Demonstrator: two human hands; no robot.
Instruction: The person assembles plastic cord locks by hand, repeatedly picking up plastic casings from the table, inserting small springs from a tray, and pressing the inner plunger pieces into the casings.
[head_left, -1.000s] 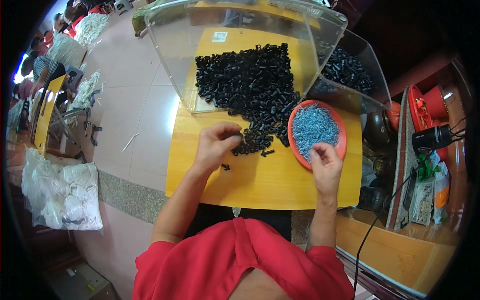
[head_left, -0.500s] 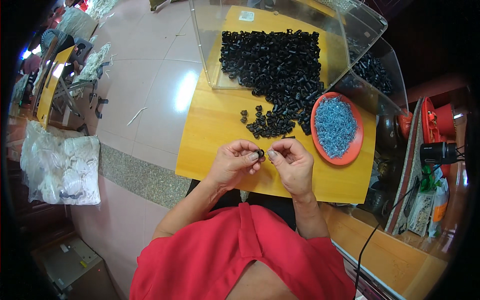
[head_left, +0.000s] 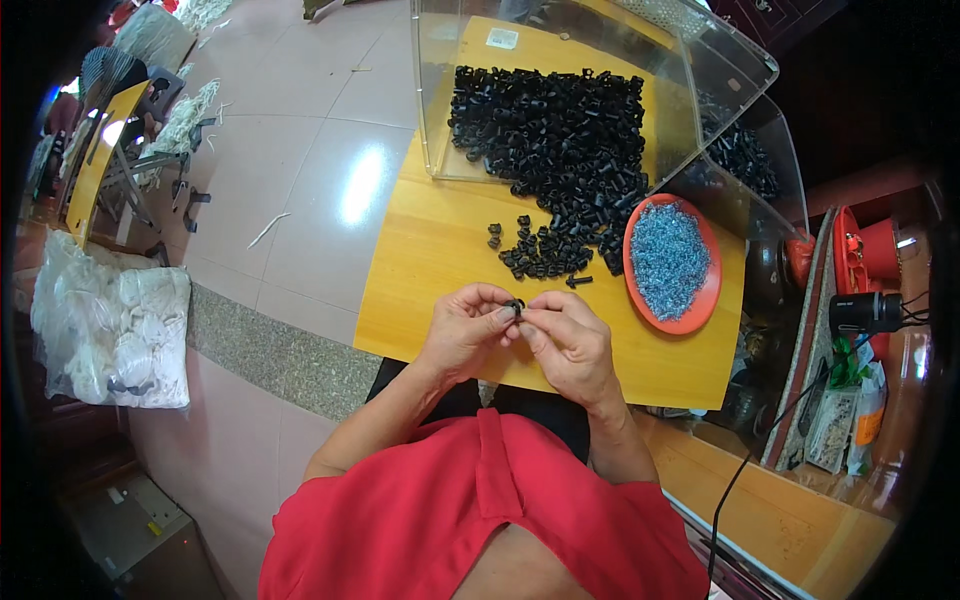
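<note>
Over the near edge of the yellow table, my left hand (head_left: 464, 332) pinches a small black plastic part (head_left: 515, 305) between thumb and fingertips. My right hand (head_left: 572, 350) meets it from the other side, its thumb and fingers closed at the part; whatever lies between them is too small and covered to make out. Just beyond my hands is a loose group of similar black parts (head_left: 545, 252), running back into a large heap (head_left: 560, 130). To the right, a red oval plate (head_left: 680, 328) bears many tiny bluish, shiny pieces (head_left: 668, 262).
A clear plastic box (head_left: 427, 120) lies around the far heap, with another clear bin (head_left: 785, 200) of black parts beside it. One stemmed black part (head_left: 579, 281) sits near my right hand. A black cable (head_left: 722, 490) hangs at the right, and a white-filled plastic bag (head_left: 130, 330) is on the left.
My right hand has moved left, from a small gap away up against the black part. My left hand keeps its pinch. The whole view has shifted slightly.
</note>
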